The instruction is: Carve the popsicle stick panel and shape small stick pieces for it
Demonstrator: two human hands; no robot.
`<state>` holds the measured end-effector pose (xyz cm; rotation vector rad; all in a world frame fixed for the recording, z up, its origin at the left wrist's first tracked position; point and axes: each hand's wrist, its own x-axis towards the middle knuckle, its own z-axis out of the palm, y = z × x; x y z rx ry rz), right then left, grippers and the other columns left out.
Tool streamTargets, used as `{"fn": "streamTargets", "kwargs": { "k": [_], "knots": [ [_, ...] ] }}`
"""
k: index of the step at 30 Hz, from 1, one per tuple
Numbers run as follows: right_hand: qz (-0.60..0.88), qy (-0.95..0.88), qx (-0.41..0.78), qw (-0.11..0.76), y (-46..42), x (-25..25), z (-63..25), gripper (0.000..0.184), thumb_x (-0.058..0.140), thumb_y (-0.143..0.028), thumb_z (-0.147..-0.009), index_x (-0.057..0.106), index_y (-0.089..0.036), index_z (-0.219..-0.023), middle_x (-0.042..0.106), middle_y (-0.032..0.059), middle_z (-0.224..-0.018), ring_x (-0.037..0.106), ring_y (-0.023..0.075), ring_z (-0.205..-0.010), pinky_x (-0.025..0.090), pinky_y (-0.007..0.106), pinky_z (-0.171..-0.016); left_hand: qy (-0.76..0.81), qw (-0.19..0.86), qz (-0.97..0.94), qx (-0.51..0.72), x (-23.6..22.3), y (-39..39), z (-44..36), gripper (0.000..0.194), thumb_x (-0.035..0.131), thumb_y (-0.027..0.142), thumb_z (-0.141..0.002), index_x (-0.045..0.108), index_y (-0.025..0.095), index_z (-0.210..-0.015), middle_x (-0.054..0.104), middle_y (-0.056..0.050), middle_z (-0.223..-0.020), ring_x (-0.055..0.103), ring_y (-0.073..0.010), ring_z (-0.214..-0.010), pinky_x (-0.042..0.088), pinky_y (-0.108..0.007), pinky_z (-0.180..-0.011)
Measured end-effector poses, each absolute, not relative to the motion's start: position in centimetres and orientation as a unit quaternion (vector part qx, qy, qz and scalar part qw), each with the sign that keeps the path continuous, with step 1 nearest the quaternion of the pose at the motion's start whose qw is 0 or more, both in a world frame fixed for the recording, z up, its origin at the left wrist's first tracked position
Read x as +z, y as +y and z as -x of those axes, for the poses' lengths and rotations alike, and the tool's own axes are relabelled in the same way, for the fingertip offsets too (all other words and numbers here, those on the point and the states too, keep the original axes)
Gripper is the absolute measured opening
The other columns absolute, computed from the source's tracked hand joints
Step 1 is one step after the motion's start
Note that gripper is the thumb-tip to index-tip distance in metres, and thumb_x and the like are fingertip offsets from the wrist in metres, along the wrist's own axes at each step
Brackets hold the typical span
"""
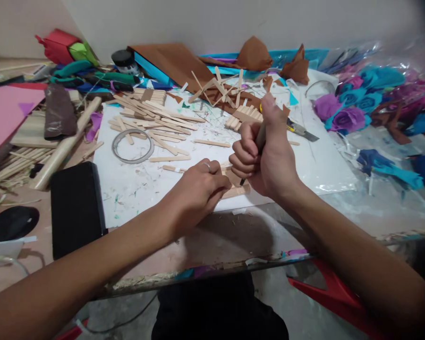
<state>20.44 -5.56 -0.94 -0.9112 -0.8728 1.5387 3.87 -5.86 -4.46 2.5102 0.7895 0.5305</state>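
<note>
Sticks (170, 123) lie near the left hand (205, 182).

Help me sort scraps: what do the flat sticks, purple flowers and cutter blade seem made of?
The flat sticks look like bare, matte wood, pale tan with rounded ends. The purple flowers look like matte paper, perhaps crepe, from their soft folds; fabric is possible. The cutter blade looks like smooth grey metal, thin and angled at the tip.
</note>
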Motion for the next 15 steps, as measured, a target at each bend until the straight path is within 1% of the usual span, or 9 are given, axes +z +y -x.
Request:
{"fn": "streamTargets", "kwargs": {
  "k": [4, 7, 12, 15],
  "knots": [
    [0.389, -0.385, 0.629, 0.551, -5.26, -1.28, -20.16, 0.067, 0.064, -0.066, -0.088, 0.031, -0.021, -0.051, 0.017, -0.0087, -0.043, 0.013, 0.0051, -0.035, 0.006, 0.025, -0.036, 0.291, 0.219, -0.908, 0.205, -4.73, -6.10, -4.09, 0.027, 0.055, 0.014, -0.097, 0.078, 0.016, -0.084, 0.066, -0.006, -0.082, 0.059, -0.0194, -0.083, 0.045, -0.031, -0.075],
    [0.397, -0.405, 0.607, 0.556, -5.18, -1.45, -19.93, 0.064, 0.065, -0.062, -0.090, 0.029, -0.022, -0.053, 0.018, -0.0085, -0.044, 0.014, 0.0060, -0.035, 0.006, 0.027, -0.036, 0.294, 0.224, -0.903, 0.218, -4.83, -6.26, -4.29, 0.029, 0.054, 0.015, -0.099, 0.078, 0.016, -0.082, 0.066, -0.005, -0.078, 0.059, -0.0187, -0.079, 0.044, -0.031, -0.074],
    [0.421, -0.426, 0.578, 0.554, -5.14, -1.77, -19.73, 0.066, 0.065, -0.068, -0.088, 0.029, -0.024, -0.054, 0.021, -0.0071, -0.044, 0.018, 0.0086, -0.038, 0.009, 0.030, -0.037, 0.289, 0.230, -0.900, 0.231, -4.99, -6.35, -4.46, 0.028, 0.056, 0.015, -0.098, 0.077, 0.016, -0.080, 0.068, -0.005, -0.077, 0.059, -0.0187, -0.079, 0.045, -0.031, -0.074],
    [0.415, -0.432, 0.581, 0.551, -5.08, -1.88, -19.88, 0.065, 0.060, -0.068, -0.091, 0.031, -0.023, -0.054, 0.020, -0.0068, -0.045, 0.017, 0.0085, -0.038, 0.010, 0.031, -0.038, 0.283, 0.231, -0.899, 0.240, -5.02, -6.31, -4.54, 0.029, 0.055, 0.016, -0.099, 0.076, 0.017, -0.080, 0.067, -0.004, -0.075, 0.058, -0.0178, -0.077, 0.044, -0.031, -0.073]
  ]
}}
